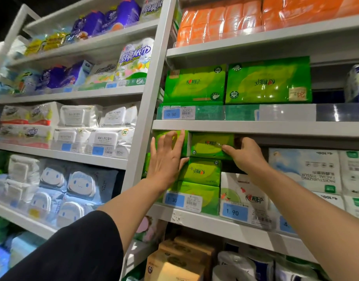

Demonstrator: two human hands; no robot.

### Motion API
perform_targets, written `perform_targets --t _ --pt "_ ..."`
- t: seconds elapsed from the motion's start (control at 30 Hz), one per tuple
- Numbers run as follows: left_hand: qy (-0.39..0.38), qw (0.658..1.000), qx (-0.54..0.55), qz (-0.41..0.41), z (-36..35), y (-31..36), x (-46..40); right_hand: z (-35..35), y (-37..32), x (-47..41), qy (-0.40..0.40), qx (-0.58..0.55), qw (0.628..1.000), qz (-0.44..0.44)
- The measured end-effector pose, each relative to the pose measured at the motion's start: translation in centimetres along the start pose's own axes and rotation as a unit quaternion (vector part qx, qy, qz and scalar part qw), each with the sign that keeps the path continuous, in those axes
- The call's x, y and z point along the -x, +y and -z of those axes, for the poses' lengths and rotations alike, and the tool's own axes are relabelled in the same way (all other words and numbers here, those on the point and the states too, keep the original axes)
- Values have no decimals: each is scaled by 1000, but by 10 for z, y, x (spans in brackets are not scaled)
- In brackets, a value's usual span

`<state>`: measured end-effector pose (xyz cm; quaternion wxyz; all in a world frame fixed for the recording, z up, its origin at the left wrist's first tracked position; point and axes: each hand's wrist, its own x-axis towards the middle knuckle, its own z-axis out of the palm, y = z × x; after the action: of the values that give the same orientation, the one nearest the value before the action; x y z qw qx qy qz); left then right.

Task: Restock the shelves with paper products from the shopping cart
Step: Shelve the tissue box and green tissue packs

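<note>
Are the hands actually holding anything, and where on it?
The right hand grips the top green tissue pack by its right end. The left hand only presses flat on the neighbouring green pack.

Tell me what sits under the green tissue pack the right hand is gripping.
Under the green tissue pack held by the right hand, two more green packs are stacked. Anything behind them is hidden. The left hand presses flat on the neighbouring pack.

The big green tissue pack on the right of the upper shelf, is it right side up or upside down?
Upside down: the logo and price sticker on the big green tissue pack read inverted.
</note>
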<state>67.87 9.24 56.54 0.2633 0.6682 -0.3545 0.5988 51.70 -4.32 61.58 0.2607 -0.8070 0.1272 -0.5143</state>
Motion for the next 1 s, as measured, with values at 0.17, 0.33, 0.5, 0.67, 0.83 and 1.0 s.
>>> perform_targets --t 0.17,0.33,0.5,0.67,0.83,1.0 --pt "18 999 30 -36 -11 2 17 -5 1 -5 -1 4 1000 -17" --pt "-26 998 59 -17 -18 9 24 -6 4 -8 -16 19 999 -23" --pt "4 998 59 -5 -16 11 29 -4 9 -7 -24 16 999 -24" --pt "0 999 45 1 -18 13 45 3 3 -1 -6 39 999 -7" --pt "-23 998 51 6 -16 22 55 6 1 3 8 54 998 4" --pt "-7 992 129 1 -7 47 61 15 8 20 22 57 998 30"
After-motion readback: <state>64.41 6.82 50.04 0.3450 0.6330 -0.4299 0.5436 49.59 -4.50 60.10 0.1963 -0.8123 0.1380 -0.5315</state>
